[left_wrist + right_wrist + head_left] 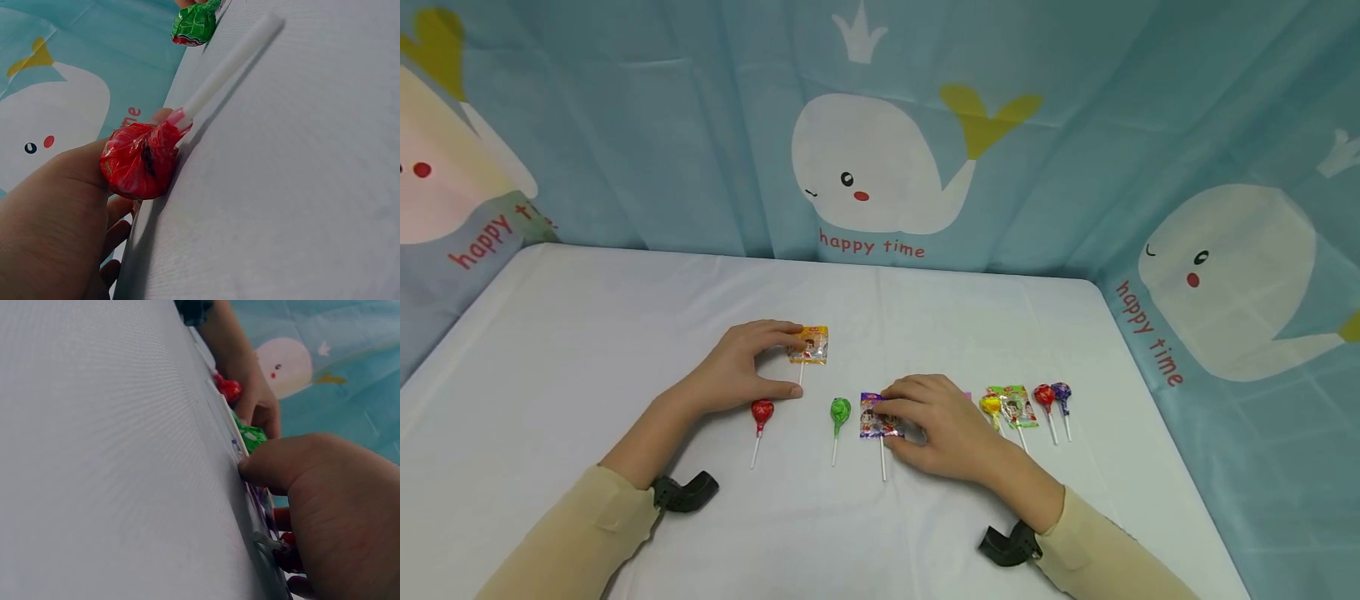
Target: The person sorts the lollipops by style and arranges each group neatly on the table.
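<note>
My left hand (741, 367) reaches over a lollipop in an orange wrapper (815, 346). Its fingertips rest on the wrapper, while the thumb lies apart, beside the white stick. Closer to me, under the left thumb in the head view, lies a red lollipop (762, 412), seen large in the left wrist view (140, 161). My right hand (936, 425) holds a lollipop in a flat purple wrapper (870, 417), index finger on top and thumb at the lower edge. Just left of that wrapper lies a green lollipop (840, 410).
Right of my right hand lie a yellow lollipop (992, 404), one in a green wrapper (1019, 407), a red one (1044, 395) and a purple one (1062, 392). A sliver of pink wrapper shows behind the right hand. A whale-print curtain (700, 167) borders the white table (647, 308).
</note>
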Motion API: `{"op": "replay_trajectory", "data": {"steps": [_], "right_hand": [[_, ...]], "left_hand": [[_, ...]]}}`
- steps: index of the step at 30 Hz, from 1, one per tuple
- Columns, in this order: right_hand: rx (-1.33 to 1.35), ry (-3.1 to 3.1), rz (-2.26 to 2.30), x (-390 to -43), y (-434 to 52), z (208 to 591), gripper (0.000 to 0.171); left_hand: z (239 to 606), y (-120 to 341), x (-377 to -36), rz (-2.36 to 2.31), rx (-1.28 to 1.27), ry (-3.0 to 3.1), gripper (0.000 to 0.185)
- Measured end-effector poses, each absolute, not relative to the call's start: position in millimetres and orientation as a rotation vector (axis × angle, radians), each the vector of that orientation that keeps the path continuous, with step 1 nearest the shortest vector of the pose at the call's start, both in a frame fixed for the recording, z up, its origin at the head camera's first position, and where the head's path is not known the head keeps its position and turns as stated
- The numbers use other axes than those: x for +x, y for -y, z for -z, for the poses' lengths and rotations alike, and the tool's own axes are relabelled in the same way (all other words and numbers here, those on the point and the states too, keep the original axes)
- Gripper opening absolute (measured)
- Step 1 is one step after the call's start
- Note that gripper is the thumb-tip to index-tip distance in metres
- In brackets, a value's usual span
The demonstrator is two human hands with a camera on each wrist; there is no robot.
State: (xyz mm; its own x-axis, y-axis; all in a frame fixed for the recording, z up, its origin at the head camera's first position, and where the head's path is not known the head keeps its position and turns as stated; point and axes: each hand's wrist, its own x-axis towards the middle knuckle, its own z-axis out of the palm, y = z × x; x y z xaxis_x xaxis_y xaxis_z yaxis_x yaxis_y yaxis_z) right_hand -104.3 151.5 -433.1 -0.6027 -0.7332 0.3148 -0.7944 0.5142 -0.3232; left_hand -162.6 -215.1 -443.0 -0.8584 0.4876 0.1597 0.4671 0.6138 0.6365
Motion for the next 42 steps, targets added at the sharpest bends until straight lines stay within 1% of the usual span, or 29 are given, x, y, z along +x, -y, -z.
{"op": "replay_trajectory", "data": {"steps": [26,42], "right_hand": [[1.422,2.445,-0.701,-109.4,-151.3,436.9,0.029],[1.372,2.413,-0.729,-109.4,-152.1,435.6,0.028]], "left_hand": [[444.6,215.5,-164.9,-1.125,0.781,-2.774,0.064],[444.6,215.9,-163.8,-1.158,0.825,-2.778,0.064]]}}
